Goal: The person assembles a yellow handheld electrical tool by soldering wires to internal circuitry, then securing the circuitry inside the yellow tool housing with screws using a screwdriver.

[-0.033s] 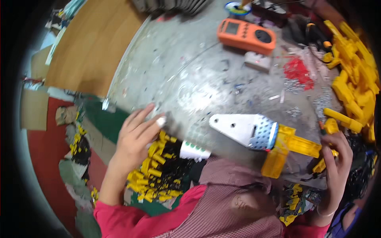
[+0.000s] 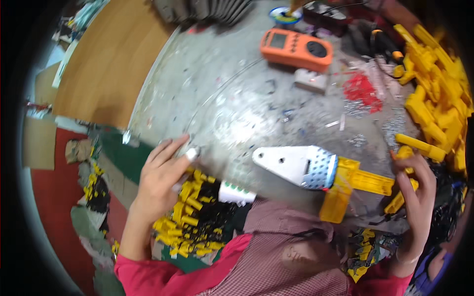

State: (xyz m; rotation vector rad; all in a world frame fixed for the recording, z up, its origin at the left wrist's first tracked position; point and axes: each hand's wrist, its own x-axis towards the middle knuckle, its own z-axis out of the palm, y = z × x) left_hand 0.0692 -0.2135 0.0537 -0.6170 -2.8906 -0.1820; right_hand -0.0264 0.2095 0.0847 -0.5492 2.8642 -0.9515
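My left hand [image 2: 160, 180] is open at the table's near left edge, fingers stretched out, a white wrap on one fingertip; nothing is in it. On the right, my right hand [image 2: 418, 185] reaches among loose yellow plastic pieces [image 2: 409, 152], its bent fingers apart; I cannot see it gripping one. Between the hands lies a white tapered metal plate [image 2: 280, 162] joined to a blue perforated block [image 2: 321, 168]. Against that block's right side rest yellow plastic housings [image 2: 336, 197]. A white cylinder with green dots [image 2: 236, 193] sits at the near edge.
An orange multimeter [image 2: 296, 49] lies at the back beside a white block [image 2: 311, 80]. Red bits [image 2: 363, 91] and small metal parts [image 2: 356, 140] are scattered on the right. A large yellow heap [image 2: 434, 98] stands far right; more yellow and black pieces [image 2: 190, 222] lie below the table edge.
The whole view has shifted slightly, so the table and most things on it appear a little farther left. Both hands stay in nearly the same places.
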